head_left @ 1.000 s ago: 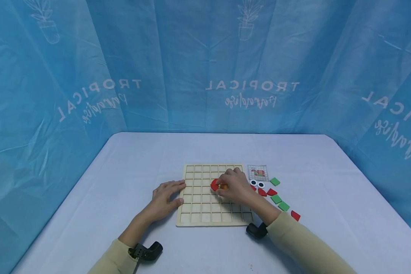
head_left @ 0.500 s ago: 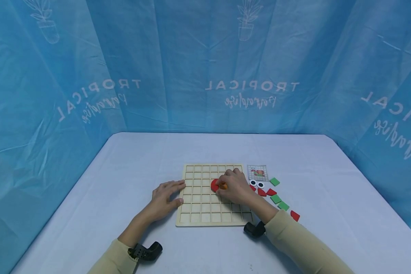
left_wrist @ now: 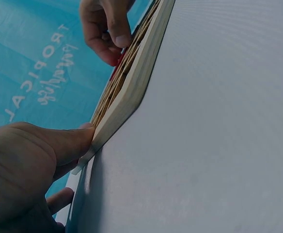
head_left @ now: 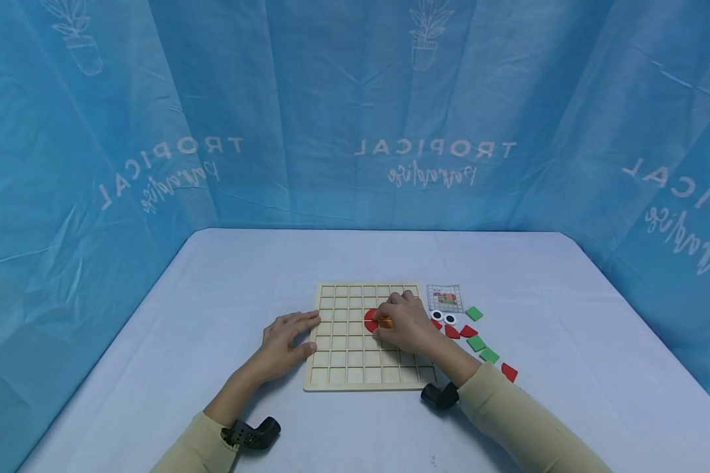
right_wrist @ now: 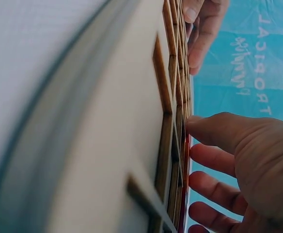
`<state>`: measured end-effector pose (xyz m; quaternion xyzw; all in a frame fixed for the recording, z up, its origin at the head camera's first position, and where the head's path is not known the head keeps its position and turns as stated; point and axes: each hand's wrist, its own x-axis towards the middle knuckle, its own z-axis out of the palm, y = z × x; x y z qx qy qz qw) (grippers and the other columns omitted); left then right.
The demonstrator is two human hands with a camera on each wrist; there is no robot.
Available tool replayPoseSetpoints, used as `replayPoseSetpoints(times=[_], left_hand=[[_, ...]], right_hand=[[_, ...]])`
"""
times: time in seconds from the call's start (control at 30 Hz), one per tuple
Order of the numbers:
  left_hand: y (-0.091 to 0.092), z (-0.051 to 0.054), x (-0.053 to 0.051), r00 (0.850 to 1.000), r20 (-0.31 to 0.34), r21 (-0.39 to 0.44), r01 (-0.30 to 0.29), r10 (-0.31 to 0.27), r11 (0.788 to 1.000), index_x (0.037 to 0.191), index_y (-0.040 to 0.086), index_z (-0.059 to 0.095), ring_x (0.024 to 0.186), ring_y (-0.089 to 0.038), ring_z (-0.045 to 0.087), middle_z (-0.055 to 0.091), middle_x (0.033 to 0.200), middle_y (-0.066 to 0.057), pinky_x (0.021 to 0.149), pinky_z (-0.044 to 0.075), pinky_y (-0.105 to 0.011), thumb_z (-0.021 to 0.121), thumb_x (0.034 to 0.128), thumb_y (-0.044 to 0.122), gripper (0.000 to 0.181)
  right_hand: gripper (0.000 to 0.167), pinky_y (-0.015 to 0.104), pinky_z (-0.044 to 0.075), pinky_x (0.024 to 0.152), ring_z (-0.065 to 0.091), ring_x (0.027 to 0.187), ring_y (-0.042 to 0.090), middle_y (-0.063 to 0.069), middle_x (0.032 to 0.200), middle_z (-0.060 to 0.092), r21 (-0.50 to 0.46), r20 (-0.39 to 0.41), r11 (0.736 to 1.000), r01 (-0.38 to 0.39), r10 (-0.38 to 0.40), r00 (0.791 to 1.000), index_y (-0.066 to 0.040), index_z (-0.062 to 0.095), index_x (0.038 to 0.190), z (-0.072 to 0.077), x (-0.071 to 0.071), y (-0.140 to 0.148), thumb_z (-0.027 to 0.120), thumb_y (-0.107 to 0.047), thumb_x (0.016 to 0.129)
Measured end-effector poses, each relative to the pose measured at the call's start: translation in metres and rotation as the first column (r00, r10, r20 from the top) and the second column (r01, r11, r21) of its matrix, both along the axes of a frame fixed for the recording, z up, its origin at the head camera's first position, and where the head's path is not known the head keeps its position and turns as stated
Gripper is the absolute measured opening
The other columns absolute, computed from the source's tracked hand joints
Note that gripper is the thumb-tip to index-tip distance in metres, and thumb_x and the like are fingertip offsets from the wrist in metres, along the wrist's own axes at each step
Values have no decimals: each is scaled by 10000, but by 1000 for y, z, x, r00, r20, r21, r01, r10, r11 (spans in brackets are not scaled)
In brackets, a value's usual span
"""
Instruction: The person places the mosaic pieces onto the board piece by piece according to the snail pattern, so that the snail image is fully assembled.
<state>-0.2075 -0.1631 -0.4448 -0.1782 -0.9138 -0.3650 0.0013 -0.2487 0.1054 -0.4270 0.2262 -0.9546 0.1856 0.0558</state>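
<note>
A square wooden grid board [head_left: 338, 360] lies flat on the white tabletop [head_left: 242, 276]. The left hand [head_left: 285, 347] rests at its left side, fingers extended and relaxed, fingertips on the rim; in the left wrist view the thumb touches the board's edge.

The right hand [head_left: 407, 322] reaches over the middle of the board from the right, its fingers bent downward. Thumb and fingertips are at the red inset pieces [head_left: 369, 315] and orange pieces [head_left: 385, 322], which sit side by side in the grid and are partly covered by the hand. It touches them, but whether it pinches one cannot be told.

Just right of the board lies a small picture card [head_left: 446, 299] printed with a gridded red and green design. Two eye discs [head_left: 437, 315], white with black centres, lie on its near side. Loose red pieces [head_left: 452, 332] with curved edges and three green square tiles [head_left: 476, 343] trail toward the person on the right, one tile beside the card.

Both arms wear beige sleeves [head_left: 505, 410] and black wrist devices [head_left: 263, 434]. Blue curtains [head_left: 307, 98] with mirrored "TROPICAL Paradise" lettering surround the tabletop.
</note>
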Motion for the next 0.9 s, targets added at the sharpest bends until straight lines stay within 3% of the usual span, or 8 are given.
replayPoseSetpoints(times=[0.27, 0.5, 0.73, 0.9], left_hand=[[0, 0, 1, 1000, 5, 14, -6, 6, 1000, 1368, 84, 495, 1388, -373, 238, 423, 1480, -82, 1084, 92, -592, 628, 896, 168, 497], [0, 0, 1, 1000, 10, 18, -7, 7, 1000, 1367, 81, 496, 1384, -372, 243, 423, 1478, -82, 1083, 92, -591, 629, 895, 170, 498], [1, -1, 0, 1000, 18, 23, -5, 4, 1000, 1368, 84, 495, 1386, -363, 243, 424, 1479, -73, 1087, 87, -587, 632, 894, 176, 501], [1, 0, 0, 1000, 16, 14, -6, 6, 1000, 1372, 87, 492, 1389, -359, 244, 422, 1482, -72, 1089, 87, -590, 627, 899, 185, 502]], right_hand=[[239, 335, 385, 770, 435, 949, 172, -10, 1003, 614, -26, -7, 999, 25, -25, 1000, -211, 737, 987, 13, 3, 10, 769, -299, 768], [267, 357, 383, 763, 433, 960, 191, 9, 1024, 609, -55, -11, 996, 69, -69, 998, -176, 721, 1028, 26, 17, 41, 756, -271, 782], [287, 360, 386, 751, 449, 978, 227, 52, 1017, 625, -54, -39, 987, 151, -153, 987, -152, 720, 1014, 23, 31, 83, 783, -249, 750], [316, 346, 399, 727, 446, 977, 233, 56, 994, 617, -33, 1, 972, 232, -232, 973, -152, 720, 1023, 17, 42, 111, 791, -270, 739]])
